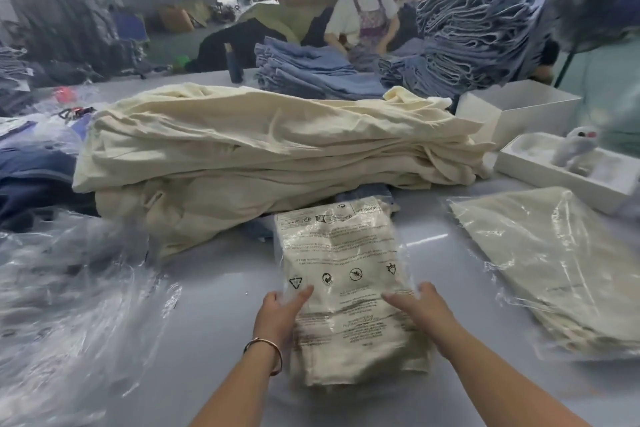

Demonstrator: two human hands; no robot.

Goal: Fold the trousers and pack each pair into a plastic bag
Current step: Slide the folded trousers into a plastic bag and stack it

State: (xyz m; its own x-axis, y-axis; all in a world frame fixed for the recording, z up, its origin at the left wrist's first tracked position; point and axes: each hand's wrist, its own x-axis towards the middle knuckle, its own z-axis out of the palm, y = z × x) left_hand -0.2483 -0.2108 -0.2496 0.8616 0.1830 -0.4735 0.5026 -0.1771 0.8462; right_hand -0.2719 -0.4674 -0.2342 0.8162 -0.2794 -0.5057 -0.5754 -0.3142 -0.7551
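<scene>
Nearest the camera, the left hand [280, 314], a thin metal bangle [265, 352] on its wrist, grasps the left edge of a clear printed plastic bag [341, 274], thumb on top. The right hand [420, 310] clasps the right edge the same way. Inside the bag sits a folded pair of cream trousers [360, 354], its near end poking out of the bag's mouth, all lying on the pale grey table [214, 305]. Loose clear bags [69, 288] spread at the left; a bagged cream pair [550, 263] lies at the right. Beyond is a tall heap of cream trousers [263, 152], then white boxes [519, 111], blue denim stacks [467, 42] and a seated person in an apron [367, 10].
</scene>
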